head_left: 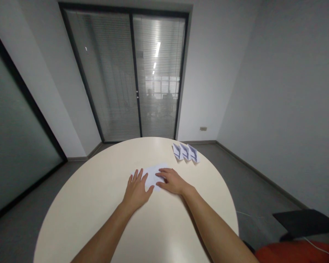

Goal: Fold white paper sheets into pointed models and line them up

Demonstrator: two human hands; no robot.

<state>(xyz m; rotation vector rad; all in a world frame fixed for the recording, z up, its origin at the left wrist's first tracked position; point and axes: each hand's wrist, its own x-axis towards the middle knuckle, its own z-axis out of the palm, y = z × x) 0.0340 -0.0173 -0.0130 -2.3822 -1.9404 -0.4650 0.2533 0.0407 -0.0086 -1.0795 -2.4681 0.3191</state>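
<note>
A white sheet of paper (151, 178) lies flat on the round cream table (98, 204), partly covered by both hands. My left hand (137, 190) rests on its left side with the fingers spread. On the right side of the sheet is my right hand (171, 180), its fingers apart and slightly bent, thumb pointing toward the left thumb. Neither hand grips anything. Beyond my right hand, near the far right edge of the table, several folded white paper pieces (185, 152) stand side by side in a row.
A red chair seat (293, 252) with a black part (307, 222) stands at the lower right, beside the table. Behind the table are a glass door with blinds (159, 109) and a wall socket (203, 129). A thin white cable (246, 214) lies on the floor.
</note>
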